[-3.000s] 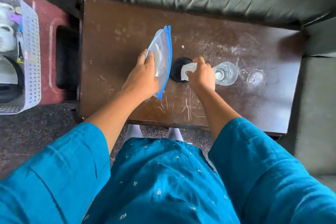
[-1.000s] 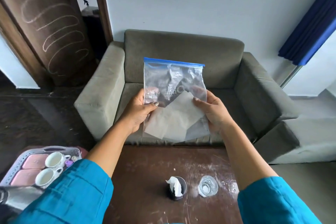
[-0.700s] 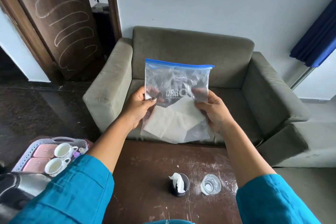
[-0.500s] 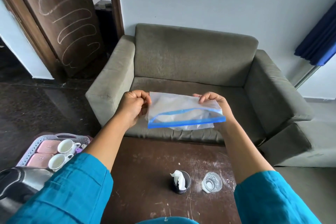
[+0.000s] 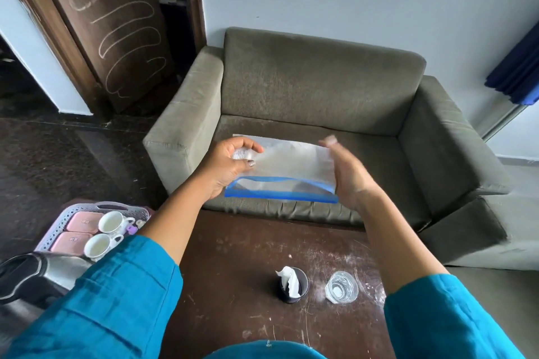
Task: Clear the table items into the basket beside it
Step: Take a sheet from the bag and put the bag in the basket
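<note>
I hold a clear zip bag point(image 5: 288, 166) with a blue seal strip flat in the air above the far edge of the brown table point(image 5: 233, 256). My left hand point(image 5: 227, 163) pinches its left side. My right hand point(image 5: 347, 175), blurred, presses against its right side with fingers extended. On the table stand a small black cup point(image 5: 293, 285) with white tissue in it and a clear glass point(image 5: 341, 291) beside it. The lilac basket point(image 5: 96, 210) sits to the left of the table, with two white cups and pink boxes inside.
A grey-green sofa point(image 5: 320, 90) stands directly behind the table. A steel kettle with black top point(image 5: 38, 277) is at the lower left near the basket. A brown door point(image 5: 110, 23) and dark floor lie at the left.
The bag went from upright with a white sheet showing inside to lying flat, seal edge toward me. My right hand shifted along its right side.
</note>
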A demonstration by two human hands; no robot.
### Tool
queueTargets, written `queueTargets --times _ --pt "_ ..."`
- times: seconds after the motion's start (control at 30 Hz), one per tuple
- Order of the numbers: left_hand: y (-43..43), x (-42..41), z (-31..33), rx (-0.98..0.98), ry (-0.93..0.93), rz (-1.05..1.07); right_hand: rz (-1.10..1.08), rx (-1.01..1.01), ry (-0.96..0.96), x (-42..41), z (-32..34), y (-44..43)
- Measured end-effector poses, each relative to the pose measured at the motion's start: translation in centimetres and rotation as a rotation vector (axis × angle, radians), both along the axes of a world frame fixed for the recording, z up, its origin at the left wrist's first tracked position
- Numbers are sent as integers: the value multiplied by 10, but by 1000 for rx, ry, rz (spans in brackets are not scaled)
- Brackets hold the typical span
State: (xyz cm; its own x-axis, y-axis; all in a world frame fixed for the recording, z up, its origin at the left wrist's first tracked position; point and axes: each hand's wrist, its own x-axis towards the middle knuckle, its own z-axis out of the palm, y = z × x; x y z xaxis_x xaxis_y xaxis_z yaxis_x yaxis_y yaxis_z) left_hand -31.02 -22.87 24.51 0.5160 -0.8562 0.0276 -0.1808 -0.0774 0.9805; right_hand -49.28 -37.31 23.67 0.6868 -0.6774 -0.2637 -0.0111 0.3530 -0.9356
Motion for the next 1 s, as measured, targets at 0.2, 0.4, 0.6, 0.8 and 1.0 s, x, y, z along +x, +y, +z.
queueTargets --times 0.2,0.4,0.6,0.8,1.0 --pt "10 13 -17 -53 -32 185 -104 -296 189 24 -8 10" --pt "60 49 -52 13 26 551 19 -205 214 65 -42 39" --pt "129 89 -89 199 -54 722 58 -650 519 142 -78 105" --pt "211 158 -113 616 -231 537 367 -727 522 208 -126 171" --pt "257 206 -151 1103 -444 223 603 -884 556 291 -160 207"
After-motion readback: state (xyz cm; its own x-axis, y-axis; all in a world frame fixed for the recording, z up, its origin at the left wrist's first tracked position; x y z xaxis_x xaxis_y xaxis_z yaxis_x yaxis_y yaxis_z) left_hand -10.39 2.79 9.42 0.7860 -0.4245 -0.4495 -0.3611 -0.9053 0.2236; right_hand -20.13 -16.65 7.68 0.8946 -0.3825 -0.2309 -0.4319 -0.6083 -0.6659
